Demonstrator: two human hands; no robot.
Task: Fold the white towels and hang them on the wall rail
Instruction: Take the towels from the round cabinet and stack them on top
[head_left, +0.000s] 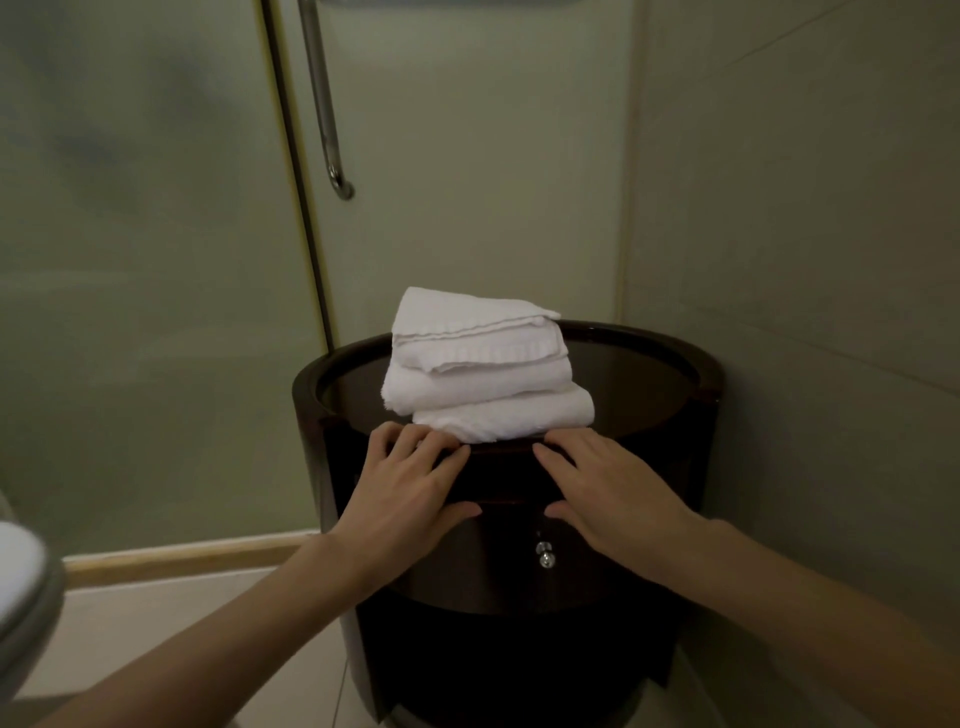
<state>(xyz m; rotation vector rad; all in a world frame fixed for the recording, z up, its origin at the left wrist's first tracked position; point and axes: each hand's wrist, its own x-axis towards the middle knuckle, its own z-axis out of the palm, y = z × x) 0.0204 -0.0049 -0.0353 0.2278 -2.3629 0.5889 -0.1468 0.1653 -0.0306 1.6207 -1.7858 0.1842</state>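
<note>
A stack of three folded white towels (480, 364) sits on top of a round dark wooden cabinet (644, 384). My left hand (410, 488) lies flat on the cabinet's front rim, fingers spread, its fingertips touching the lowest towel's front edge. My right hand (613, 493) rests flat on the rim too, fingers apart, just below the stack's right corner. Neither hand holds anything. A metal bar (324, 104) runs down the frosted glass door behind the cabinet.
The cabinet stands in a corner, with a tiled wall (805, 208) on the right and a frosted glass partition (156, 260) on the left. A small shiny knob (545, 555) sticks out of the cabinet front. A white toilet edge (21, 587) shows at the far left.
</note>
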